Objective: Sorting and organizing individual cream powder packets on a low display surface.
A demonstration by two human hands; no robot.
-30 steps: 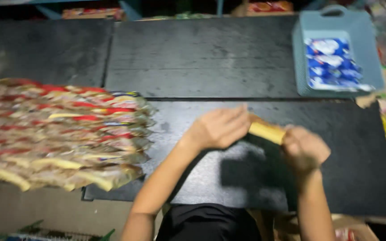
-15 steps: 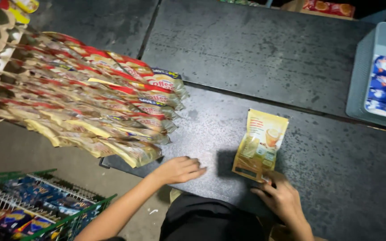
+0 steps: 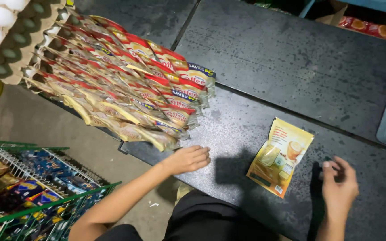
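A: While both hands are off it, the yellow sachet pack (image 3: 280, 156) lies flat on the dark surface (image 3: 300, 67), between left hand (image 3: 187, 159) and right hand (image 3: 339, 185).

B: Fingers?

A: Left fingers rest flat and spread on the surface just below the fanned sachet strips (image 3: 130, 89), holding nothing. Right fingers are loosely curled, empty as far as I can tell.

B: Handling?

A: Probably light, soft, crinkly and a bit slick; pinch an edge or corner. Egg tray (image 3: 5, 35) top left, green wire basket (image 3: 32, 187) below.

A yellow sachet (image 3: 280, 157) lies flat, slightly tilted, on the dark tabletop (image 3: 300, 67).
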